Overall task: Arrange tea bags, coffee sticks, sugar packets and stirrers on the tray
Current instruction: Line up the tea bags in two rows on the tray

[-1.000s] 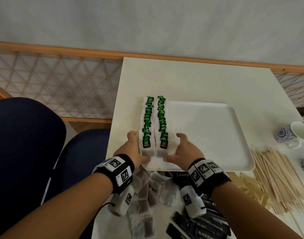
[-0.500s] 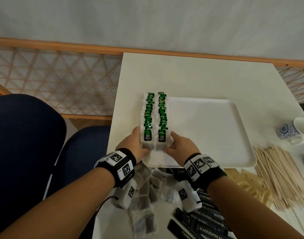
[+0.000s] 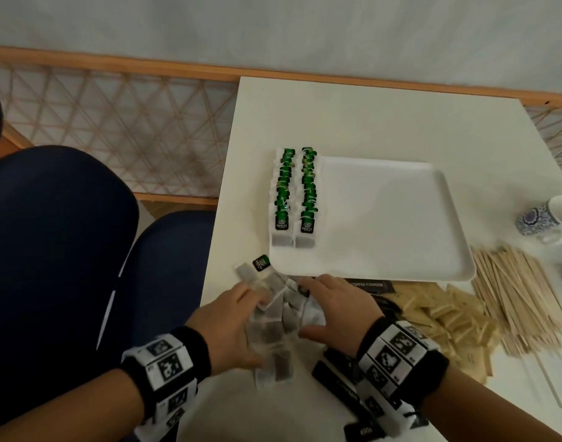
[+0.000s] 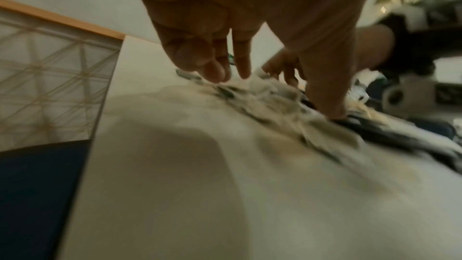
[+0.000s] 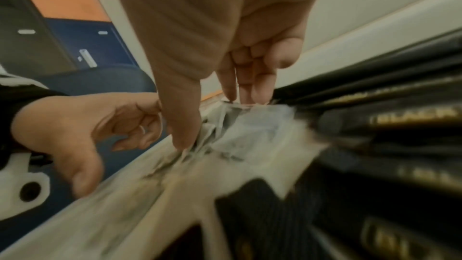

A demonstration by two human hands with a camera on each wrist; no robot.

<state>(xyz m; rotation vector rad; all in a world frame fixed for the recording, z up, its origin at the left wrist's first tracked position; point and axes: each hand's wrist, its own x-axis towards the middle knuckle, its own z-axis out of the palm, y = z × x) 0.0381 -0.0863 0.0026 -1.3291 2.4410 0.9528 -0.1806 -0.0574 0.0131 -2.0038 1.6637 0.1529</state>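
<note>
A white tray [image 3: 400, 224] lies on the table, with two neat rows of green-tagged tea bags [image 3: 294, 193] along its left side. A loose pile of tea bags [image 3: 273, 330] lies on the table in front of the tray. My left hand [image 3: 238, 317] and right hand [image 3: 321, 307] reach down onto this pile from either side. Their fingertips touch the bags, and neither hand has plainly closed on one. In the left wrist view, blurred, the left fingers [image 4: 215, 70] point down at the pile [image 4: 270, 94]. The right fingers [image 5: 250, 90] touch a bag [image 5: 250, 129].
Black coffee sticks [image 3: 343, 378] lie under my right wrist. Tan sugar packets [image 3: 448, 314] and a heap of wooden stirrers [image 3: 522, 298] lie to the right. Blue-patterned cups [image 3: 547, 218] stand at the right edge. A dark blue chair [image 3: 66, 250] stands left of the table.
Both hands have left the two tea bag rows on the tray and drawn back to the loose pile in front of it. The rows stay in place.
</note>
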